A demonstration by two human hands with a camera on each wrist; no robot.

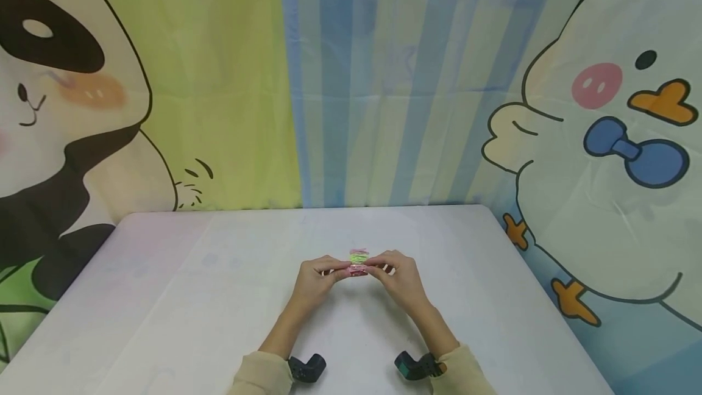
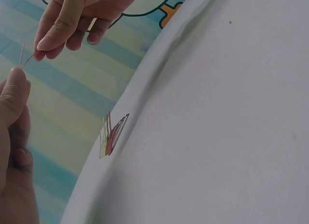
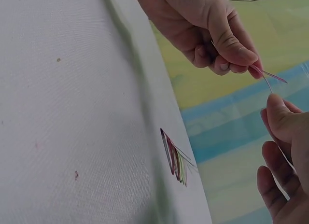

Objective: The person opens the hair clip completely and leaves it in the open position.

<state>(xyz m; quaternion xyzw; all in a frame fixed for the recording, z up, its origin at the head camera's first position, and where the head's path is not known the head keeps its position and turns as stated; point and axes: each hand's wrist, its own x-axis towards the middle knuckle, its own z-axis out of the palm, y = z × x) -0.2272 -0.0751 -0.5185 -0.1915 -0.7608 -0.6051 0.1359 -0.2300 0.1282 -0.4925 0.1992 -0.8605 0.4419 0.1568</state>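
Observation:
Both hands meet over the middle of the table in the head view. My left hand [image 1: 315, 282] and my right hand [image 1: 403, 279] each pinch, between thumb and forefinger, a thin pink strand [image 3: 275, 77] bent near the left fingertips. The strand is too fine to tell whether it is wire or cord. Beyond the hands on the tabletop stands a small row of bent thin strands [image 1: 359, 258] in pink, yellow-green and red. From the wrist views these bent strands [image 2: 111, 137] look like narrow V shapes lined up side by side.
The white-covered table [image 1: 192, 285] spreads around the hands, its far edge against a striped curtain [image 1: 384, 108]. Cartoon-printed cloth [image 1: 603, 212] hangs at both sides. A dark wrist camera [image 1: 307, 369] is on the left wrist, another camera [image 1: 415, 366] on the right.

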